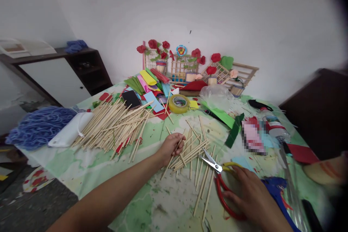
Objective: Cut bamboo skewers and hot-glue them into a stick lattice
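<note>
Near the middle of the table, my left hand point(172, 148) is closed around a thin wooden stick that slants down toward me. Under and beside it lies a loose pile of cut wooden sticks point(190, 152). My right hand point(251, 192) grips a pair of scissors point(216, 168) with one red and one yellow handle. The blades are parted and point up and left over the right part of the pile, apart from my left hand. A few sticks lie just below the blades. Whether the blades touch any stick, I cannot tell.
Left lie a big heap of sticks point(116, 125), a white case point(71, 129) and blue yarn point(40, 125). Behind are a tape roll point(178, 103), coloured paper point(148, 78) and stick lattices with paper flowers point(185, 67). A bottle point(276, 127) and blue glue gun point(276, 192) are right.
</note>
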The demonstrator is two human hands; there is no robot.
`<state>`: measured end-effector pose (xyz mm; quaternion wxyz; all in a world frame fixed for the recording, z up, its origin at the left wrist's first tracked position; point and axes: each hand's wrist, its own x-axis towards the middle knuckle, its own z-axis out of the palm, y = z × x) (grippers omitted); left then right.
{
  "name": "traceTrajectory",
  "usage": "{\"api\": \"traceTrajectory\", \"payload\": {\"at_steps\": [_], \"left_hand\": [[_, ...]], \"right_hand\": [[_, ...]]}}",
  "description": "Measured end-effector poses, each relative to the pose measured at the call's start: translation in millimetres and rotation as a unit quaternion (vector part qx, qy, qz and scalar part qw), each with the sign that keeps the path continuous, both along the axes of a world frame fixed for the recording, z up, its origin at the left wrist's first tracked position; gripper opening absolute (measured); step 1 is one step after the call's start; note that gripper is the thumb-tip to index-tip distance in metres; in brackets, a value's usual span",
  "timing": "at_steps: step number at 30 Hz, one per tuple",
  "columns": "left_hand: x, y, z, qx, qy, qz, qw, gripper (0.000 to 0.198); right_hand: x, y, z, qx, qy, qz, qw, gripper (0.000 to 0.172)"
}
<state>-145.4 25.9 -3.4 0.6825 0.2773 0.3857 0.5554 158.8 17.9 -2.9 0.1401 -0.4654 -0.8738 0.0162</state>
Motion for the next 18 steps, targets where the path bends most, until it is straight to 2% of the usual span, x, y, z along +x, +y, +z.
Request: {"api": "traceTrajectory", "payload": {"at_steps": [2, 5, 8, 10, 13, 18], "left_hand": [[4.9, -4.5, 2.5, 0.015, 0.024, -0.006, 1.000, 0.018], [14.0, -13.1, 6.6, 0.032, 0.067, -0.028, 0.997, 0.018], [21.0, -20.6, 11.6, 0.028, 0.083, -0.055, 0.995, 0.019], [23.7, -23.6, 14.9, 0.029, 0.096, -0.062, 0.993, 0.020], [25.5, -25.7, 18.0, 0.036, 0.116, -0.062, 0.991, 0.022], [27.1, -27.2, 16.4, 0.039, 0.140, -0.074, 0.987, 0.023]], "right_hand": [[-15.8, -0.3, 14.0, -0.006, 0.042, -0.024, 0.999, 0.049], [-52.0, 2.1, 38.3, -0.042, 0.159, -0.046, 0.985, 0.028], [-93.5, 10.3, 52.6, -0.133, 0.267, -0.046, 0.953, 0.027], [-116.5, 17.0, 53.3, -0.186, 0.325, -0.054, 0.926, 0.027], [-136.7, 23.9, 45.9, -0.204, 0.349, -0.061, 0.913, 0.027], [-136.9, 23.7, 35.1, -0.208, 0.372, -0.070, 0.902, 0.024]]}}
